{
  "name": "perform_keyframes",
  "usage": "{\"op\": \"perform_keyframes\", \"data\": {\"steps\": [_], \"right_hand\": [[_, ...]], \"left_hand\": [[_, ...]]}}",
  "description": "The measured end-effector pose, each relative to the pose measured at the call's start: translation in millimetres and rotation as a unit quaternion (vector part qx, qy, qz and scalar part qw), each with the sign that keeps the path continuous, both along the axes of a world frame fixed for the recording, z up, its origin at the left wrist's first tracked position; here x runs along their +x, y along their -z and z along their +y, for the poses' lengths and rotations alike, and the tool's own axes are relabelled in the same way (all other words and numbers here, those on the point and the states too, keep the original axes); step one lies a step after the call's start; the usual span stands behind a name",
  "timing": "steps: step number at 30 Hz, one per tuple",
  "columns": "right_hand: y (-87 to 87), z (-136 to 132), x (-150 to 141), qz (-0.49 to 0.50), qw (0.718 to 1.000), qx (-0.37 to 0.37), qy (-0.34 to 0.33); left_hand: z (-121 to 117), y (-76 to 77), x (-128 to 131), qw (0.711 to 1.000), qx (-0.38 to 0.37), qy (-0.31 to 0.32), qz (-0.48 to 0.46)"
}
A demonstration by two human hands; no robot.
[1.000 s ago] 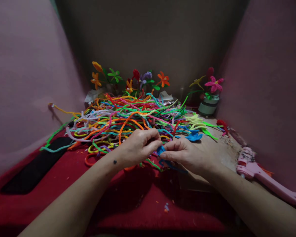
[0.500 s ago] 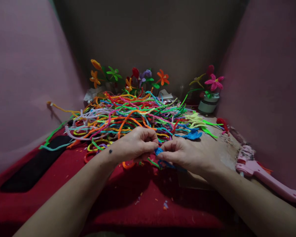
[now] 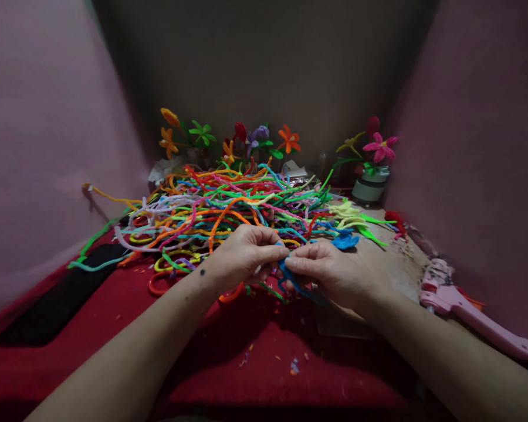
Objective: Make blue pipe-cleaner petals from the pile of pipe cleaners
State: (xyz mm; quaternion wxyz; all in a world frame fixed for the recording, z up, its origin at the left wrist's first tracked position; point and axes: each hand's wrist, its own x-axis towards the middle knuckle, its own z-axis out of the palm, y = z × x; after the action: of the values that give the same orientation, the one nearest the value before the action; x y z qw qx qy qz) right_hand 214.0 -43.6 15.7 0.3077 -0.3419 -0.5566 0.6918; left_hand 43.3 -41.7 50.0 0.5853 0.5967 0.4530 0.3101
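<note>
My left hand [image 3: 250,253] and my right hand [image 3: 330,269] meet above the red cloth, their fingertips almost touching. Between them is a blue pipe cleaner [image 3: 285,271], bent and bunched near the fingertips, with a loose length trailing under my right hand. Thumb and forefinger of each hand are pinched on it; the fingers partly hide its shape. Just behind my hands spreads a large tangle of many-coloured pipe cleaners [image 3: 229,202]. A finished-looking blue petal piece [image 3: 345,239] lies beyond my right hand.
Pipe-cleaner flowers [image 3: 289,139] stand at the back, with a pink flower [image 3: 380,146] above a jar [image 3: 370,186] at right. A pink glue gun [image 3: 475,316] lies on the right. A black flat strip [image 3: 61,299] rests at left. Scraps dot the red cloth [image 3: 246,387].
My fingers have shifted slightly on the blue pipe cleaner, and more of it shows below the fingertips. The surroundings stay as they were, apart from a small shift of the view.
</note>
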Motion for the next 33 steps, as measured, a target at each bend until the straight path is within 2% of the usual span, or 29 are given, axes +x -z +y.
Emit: {"op": "perform_keyframes", "data": {"steps": [4, 6, 12, 17, 23, 29, 31, 33], "right_hand": [[0.8, 1, -1, 0.111, 0.992, -0.067, 0.001], [0.5, 1, -1, 0.122, 0.989, -0.077, -0.005], [-2.2, -5, 0, -0.019, 1.000, -0.022, -0.011], [-3.7, -8, -4, -0.116, 0.992, 0.055, 0.008], [-9.9, -7, -6, -0.140, 0.989, 0.045, -0.002], [-18.5, -14, -7, -0.196, 0.965, 0.171, 0.011], [-15.4, -13, -7, -0.170, 0.972, 0.164, 0.011], [-10.7, -10, -5, -0.108, 0.987, 0.116, 0.019]], "left_hand": [[1, -1.5, -3, 1.000, -0.002, 0.002, -0.020], [1, -1.6, -4, 1.000, 0.002, 0.006, -0.016], [-1, -3.3, -1, 0.997, 0.046, 0.032, 0.061], [-3, -7.3, 0, 0.984, 0.106, 0.043, 0.140], [-2, -11.1, -2, 0.987, 0.074, 0.050, 0.136], [-4, -12.0, 2, 0.993, 0.031, 0.022, 0.115], [-4, -11.4, 1, 0.995, 0.033, 0.020, 0.095], [-3, -10.0, -1, 0.998, 0.034, 0.003, 0.060]]}}
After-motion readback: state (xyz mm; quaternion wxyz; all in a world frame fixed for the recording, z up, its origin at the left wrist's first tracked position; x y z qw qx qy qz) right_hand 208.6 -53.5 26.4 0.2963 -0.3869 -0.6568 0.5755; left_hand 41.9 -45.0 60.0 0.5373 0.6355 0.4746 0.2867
